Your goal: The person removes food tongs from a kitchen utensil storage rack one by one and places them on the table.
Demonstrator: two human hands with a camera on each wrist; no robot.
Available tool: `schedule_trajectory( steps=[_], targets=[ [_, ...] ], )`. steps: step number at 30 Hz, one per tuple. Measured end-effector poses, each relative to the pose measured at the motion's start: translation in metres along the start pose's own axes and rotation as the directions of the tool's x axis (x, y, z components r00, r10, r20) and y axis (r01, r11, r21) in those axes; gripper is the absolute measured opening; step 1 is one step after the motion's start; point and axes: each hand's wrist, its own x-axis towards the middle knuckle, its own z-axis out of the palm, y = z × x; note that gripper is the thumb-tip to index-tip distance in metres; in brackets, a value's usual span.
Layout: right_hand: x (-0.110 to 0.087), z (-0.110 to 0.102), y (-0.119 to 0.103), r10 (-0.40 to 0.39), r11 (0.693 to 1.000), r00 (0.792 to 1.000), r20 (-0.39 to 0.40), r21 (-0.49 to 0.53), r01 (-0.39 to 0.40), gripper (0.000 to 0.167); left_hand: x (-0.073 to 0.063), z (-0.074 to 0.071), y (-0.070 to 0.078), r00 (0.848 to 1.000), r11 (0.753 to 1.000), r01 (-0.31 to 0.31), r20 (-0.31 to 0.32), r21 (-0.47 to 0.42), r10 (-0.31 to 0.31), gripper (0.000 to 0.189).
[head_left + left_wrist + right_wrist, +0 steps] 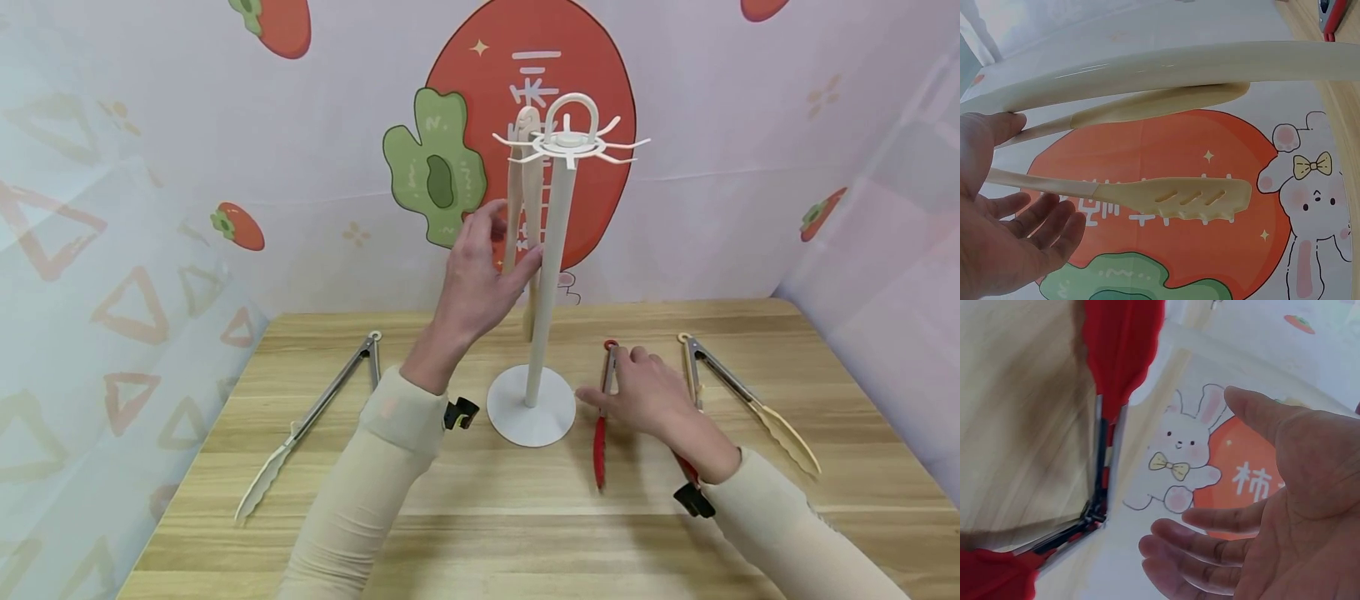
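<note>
Beige tongs (532,200) with slotted heads hang from the left side of a white hook stand (556,242). My left hand (480,275) is around the hanging tongs. In the left wrist view its thumb (1007,128) lies along one arm by the pole. The fingers are loosely bent beside the other arm. My right hand (648,396) hovers over red-tipped metal tongs (600,450), with its fingers relaxed and apart. The right wrist view shows these red tongs (1125,356) spread in a V, apart from the palm.
Metal tongs with pale tips (322,408) lie spread at the left of the wooden table (480,533). Another spread pair with cream tips (787,437) lies at the right. The stand's round base (517,421) sits mid-table, before a printed cloth backdrop (697,233).
</note>
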Motion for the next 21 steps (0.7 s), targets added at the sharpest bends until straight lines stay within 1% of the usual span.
schedule_trajectory(
  steps=[7,13,21],
  targets=[
    [-0.003,-0.003,-0.007,-0.012,1.000,1.000,0.007,0.009,0.011,0.087,0.000,0.001,0.000,0.999,0.999,-0.039,0.000,-0.035,0.039,0.051],
    [-0.006,-0.005,-0.010,-0.018,1.000,1.000,0.015,0.019,0.018,0.093,0.000,0.002,0.002,0.999,0.999,-0.043,-0.011,-0.026,0.043,0.049],
    [-0.008,-0.006,-0.012,-0.045,0.998,0.999,0.002,0.038,0.045,0.092,-0.003,0.000,0.004,0.997,0.998,-0.067,-0.033,-0.018,0.066,0.045]
  ],
)
